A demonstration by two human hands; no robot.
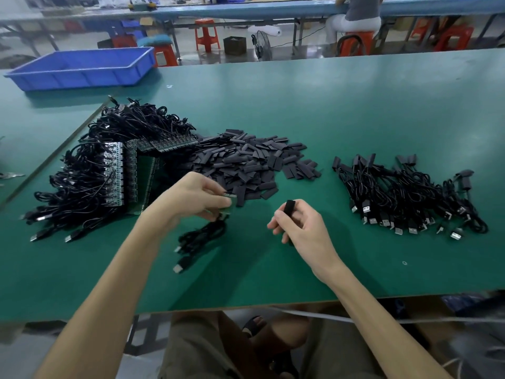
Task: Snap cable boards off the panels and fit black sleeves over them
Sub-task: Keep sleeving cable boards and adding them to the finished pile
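My left hand (191, 198) pinches a small green cable board (229, 204); its black USB cable (199, 239) hangs down onto the green table (355, 110). My right hand (297, 225) holds a black sleeve (289, 207) upright between thumb and fingers, a short way right of the board. To the left lies a stack of green panels (128, 173) with many black cables attached. A heap of loose black sleeves (251, 162) lies just beyond my hands.
A pile of sleeved cables (404, 198) with USB plugs lies at the right. A blue plastic bin (82, 68) stands at the far left corner. The table's near edge (246, 305) runs above my lap. Beyond are red stools and a seated person.
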